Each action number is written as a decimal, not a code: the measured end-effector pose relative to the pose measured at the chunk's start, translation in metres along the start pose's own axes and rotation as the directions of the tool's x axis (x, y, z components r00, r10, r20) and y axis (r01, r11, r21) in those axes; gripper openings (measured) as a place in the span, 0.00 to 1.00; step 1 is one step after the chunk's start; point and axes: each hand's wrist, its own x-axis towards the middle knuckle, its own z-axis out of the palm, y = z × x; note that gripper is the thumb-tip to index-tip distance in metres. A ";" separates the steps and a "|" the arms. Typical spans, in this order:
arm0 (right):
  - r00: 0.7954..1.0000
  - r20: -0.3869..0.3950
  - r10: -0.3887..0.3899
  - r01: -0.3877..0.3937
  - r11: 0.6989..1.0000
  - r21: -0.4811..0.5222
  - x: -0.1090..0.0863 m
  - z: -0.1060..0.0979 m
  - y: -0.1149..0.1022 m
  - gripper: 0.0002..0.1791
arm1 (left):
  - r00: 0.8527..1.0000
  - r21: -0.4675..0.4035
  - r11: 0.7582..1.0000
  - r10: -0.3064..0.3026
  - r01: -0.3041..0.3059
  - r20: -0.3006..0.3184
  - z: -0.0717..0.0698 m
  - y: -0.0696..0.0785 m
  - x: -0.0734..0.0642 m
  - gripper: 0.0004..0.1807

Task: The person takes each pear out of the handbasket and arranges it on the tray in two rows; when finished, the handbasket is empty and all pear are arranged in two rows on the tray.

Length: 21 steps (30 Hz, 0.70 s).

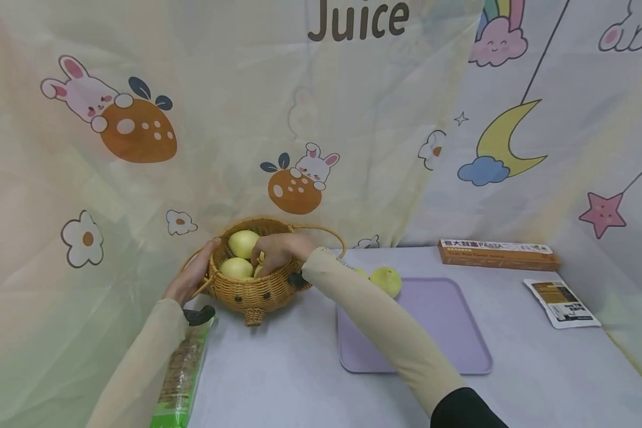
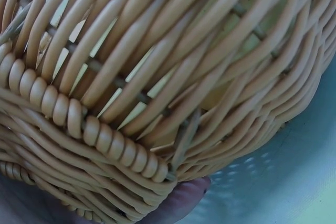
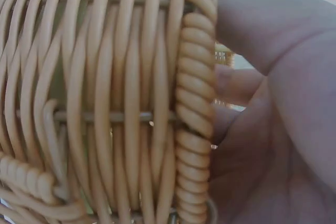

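Note:
A wicker basket point(image 1: 254, 291) with an animal face stands at the back, holding several pale yellow-green round fruits point(image 1: 237, 268). My left hand point(image 1: 191, 276) grips the basket's left side at the rim and side handle; in the left wrist view, part of the hand point(image 2: 181, 200) shows below the weave. My right hand point(image 1: 279, 251) reaches over the right rim into the basket, its fingers bent round a fruit mostly hidden beneath them. In the right wrist view, the palm point(image 3: 294, 124) is right beside the braided rim point(image 3: 195, 93), with the fingertips inside.
Right of the basket lies a purple tray point(image 1: 433, 324) with yellow-green fruit point(image 1: 386, 280) at its back left corner, partly behind my right forearm. A long pasta box point(image 1: 497, 255) and a pouch point(image 1: 562, 303) lie farther right. A green-edged packet point(image 1: 182, 368) is by my left forearm.

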 end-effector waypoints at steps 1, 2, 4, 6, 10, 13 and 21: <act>1.000 -0.012 -0.008 0.008 1.000 0.012 0.000 0.000 0.000 0.27 | 1.000 -0.003 1.000 -0.005 0.005 -0.001 0.000 0.000 0.000 0.52; 1.000 -0.022 -0.006 0.007 1.000 0.029 0.000 0.000 -0.001 0.29 | 1.000 -0.006 1.000 -0.008 0.008 -0.005 0.000 0.001 0.000 0.52; 0.999 -0.041 -0.013 0.015 0.998 0.062 -0.001 0.000 -0.001 0.32 | 1.000 -0.012 1.000 -0.009 0.009 -0.005 -0.001 0.001 0.002 0.51; 0.998 -0.060 -0.019 0.024 0.996 0.091 -0.002 0.000 -0.002 0.34 | 1.000 -0.008 1.000 -0.002 0.001 -0.011 -0.002 0.001 0.002 0.51; 0.995 -0.086 -0.045 0.054 0.992 0.111 -0.001 0.004 -0.003 0.35 | 1.000 -0.013 1.000 0.010 -0.010 -0.013 -0.003 0.000 0.002 0.53; 0.993 -0.098 -0.070 0.077 0.994 0.073 0.001 0.008 -0.003 0.35 | 1.000 -0.016 1.000 0.024 -0.023 0.004 -0.001 0.001 0.001 0.53; 0.994 -0.103 -0.030 0.035 0.998 0.046 0.005 0.015 -0.002 0.44 | 1.000 -0.018 1.000 -0.018 0.018 -0.003 0.001 -0.001 0.001 0.54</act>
